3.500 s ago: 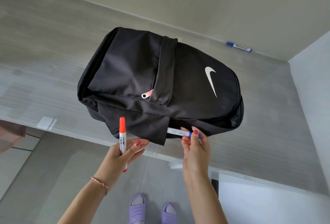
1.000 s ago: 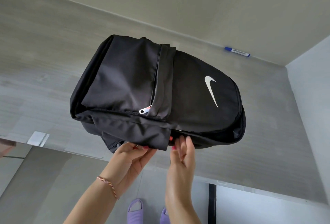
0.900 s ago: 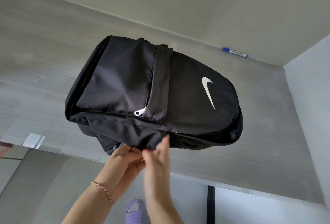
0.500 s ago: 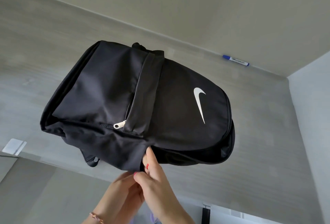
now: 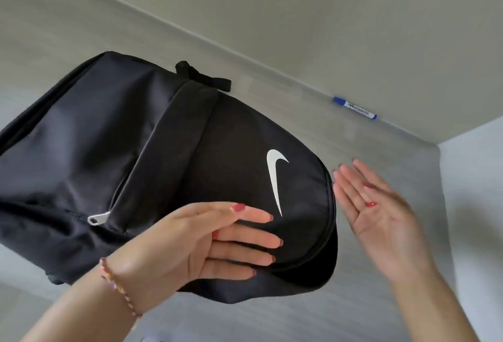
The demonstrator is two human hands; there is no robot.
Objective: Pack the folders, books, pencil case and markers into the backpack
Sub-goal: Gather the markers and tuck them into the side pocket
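A black backpack (image 5: pixel 130 156) with a white swoosh lies flat on the grey table, its front pocket zipper pull (image 5: pixel 98 218) near its lower left. My left hand (image 5: pixel 196 243) rests flat on the backpack's near side below the swoosh, fingers stretched out and holding nothing. My right hand (image 5: pixel 381 213) hovers open, palm up, just right of the backpack's rounded top end, apart from it. A blue marker (image 5: pixel 355 107) lies by the back wall at the far right. No red marker shows.
The grey table (image 5: pixel 353 301) runs to a beige back wall and meets a pale side wall (image 5: pixel 479 205) on the right. The backpack's black carry loop (image 5: pixel 202 76) sticks out at its far edge.
The red and blue markers that I held have gone from my hands at the backpack's side. My left hand has moved onto the backpack, my right hand has swung out to the right, open.
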